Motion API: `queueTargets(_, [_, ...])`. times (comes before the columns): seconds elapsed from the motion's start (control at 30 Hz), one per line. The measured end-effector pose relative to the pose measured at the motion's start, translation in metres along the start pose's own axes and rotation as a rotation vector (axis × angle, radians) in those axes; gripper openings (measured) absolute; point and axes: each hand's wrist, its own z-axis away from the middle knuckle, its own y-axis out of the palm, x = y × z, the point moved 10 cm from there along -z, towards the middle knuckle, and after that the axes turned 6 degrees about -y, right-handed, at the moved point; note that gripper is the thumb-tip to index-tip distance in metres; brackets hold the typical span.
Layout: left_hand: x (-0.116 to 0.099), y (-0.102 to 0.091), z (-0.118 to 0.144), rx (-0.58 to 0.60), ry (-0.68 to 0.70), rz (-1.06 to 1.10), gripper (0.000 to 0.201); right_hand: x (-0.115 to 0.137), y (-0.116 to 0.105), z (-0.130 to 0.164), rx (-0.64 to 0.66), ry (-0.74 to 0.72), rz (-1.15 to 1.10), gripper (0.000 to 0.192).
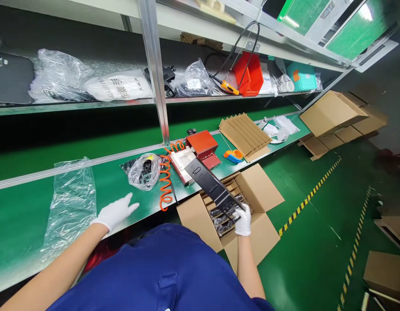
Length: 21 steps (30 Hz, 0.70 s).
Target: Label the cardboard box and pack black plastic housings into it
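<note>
Right hand [243,220] lifting a black plastic panel [212,186] out of the open carton [264,235].
Fingers clamped on the panel's near end, at 5 o'clock; left hand [114,212], fingers spread, rests on the green surface [21,207] at 8 o'clock. Next move, likely: carry the panel clear of the dividers.

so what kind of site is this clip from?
Likely a factory assembly or packing line: a long green workbench under metal shelving, an open carton with cardboard dividers, and gloved hands, the right hand holding a long black plastic part over it.
</note>
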Motion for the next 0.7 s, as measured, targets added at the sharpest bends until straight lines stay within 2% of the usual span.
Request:
queueTargets(0.03, [-0.020, -0.028, 0.006, -0.051, 0.054, 0.032, 0.073, 0.025, -0.009, -0.010, 0.023, -0.042, 0.000, 0.025])
queueTargets(0.1, [-0.074, -0.097, 0.028, -0.247, 0.275, 0.147, 0.079, 0.081, -0.013, -0.033, 0.099, -0.125, 0.008, 0.031])
queueTargets(0.13, [-0.100, -0.130, 0.042, -0.348, 0.381, 0.191, 0.082, 0.114, -0.006, -0.044, 0.155, -0.187, 0.019, 0.033])
queueTargets(0.17, [-0.125, -0.156, 0.056, -0.405, 0.488, 0.203, 0.084, 0.155, 0.011, -0.051, 0.258, -0.320, 0.065, 0.033])
queueTargets(0.2, [-0.148, -0.169, 0.067, -0.386, 0.591, 0.187, 0.082, 0.196, 0.033, -0.052, 0.353, -0.469, 0.097, 0.032])
queueTargets(0.23, [-0.167, -0.173, 0.077, -0.315, 0.672, 0.163, 0.076, 0.234, 0.058, -0.050, 0.438, -0.597, 0.115, 0.032])
queueTargets(0.27, [-0.179, -0.168, 0.084, -0.194, 0.723, 0.135, 0.066, 0.267, 0.085, -0.044, 0.525, -0.696, 0.107, 0.031])
queueTargets(0.3, [-0.183, -0.160, 0.090, -0.081, 0.729, 0.140, 0.053, 0.297, 0.115, -0.034, 0.633, -0.775, 0.100, 0.031])
queueTargets(0.37, [-0.168, -0.148, 0.101, 0.042, 0.667, 0.238, 0.034, 0.346, 0.169, -0.007, 0.802, -0.904, 0.097, 0.036])
queueTargets(0.4, [-0.153, -0.146, 0.105, 0.042, 0.611, 0.323, 0.030, 0.366, 0.191, 0.009, 0.856, -0.960, 0.074, 0.042])
queueTargets(0.43, [-0.132, -0.148, 0.110, 0.005, 0.545, 0.431, 0.029, 0.382, 0.208, 0.026, 0.876, -1.014, 0.034, 0.049])
queueTargets(0.5, [-0.081, -0.160, 0.121, -0.138, 0.392, 0.719, 0.034, 0.401, 0.233, 0.060, 0.835, -1.085, -0.092, 0.062])
queueTargets(0.53, [-0.052, -0.169, 0.128, -0.240, 0.314, 0.899, 0.039, 0.401, 0.245, 0.078, 0.803, -1.086, -0.154, 0.065])
queueTargets(0.6, [0.003, -0.186, 0.147, -0.488, 0.197, 1.283, 0.047, 0.379, 0.282, 0.120, 0.816, -1.010, -0.218, 0.063])
queueTargets(0.63, [0.026, -0.194, 0.159, -0.629, 0.166, 1.446, 0.049, 0.359, 0.310, 0.148, 0.905, -0.938, -0.190, 0.060])
queueTargets(0.7, [0.059, -0.206, 0.179, -0.878, 0.149, 1.651, 0.050, 0.312, 0.370, 0.217, 1.174, -0.798, -0.083, 0.071])
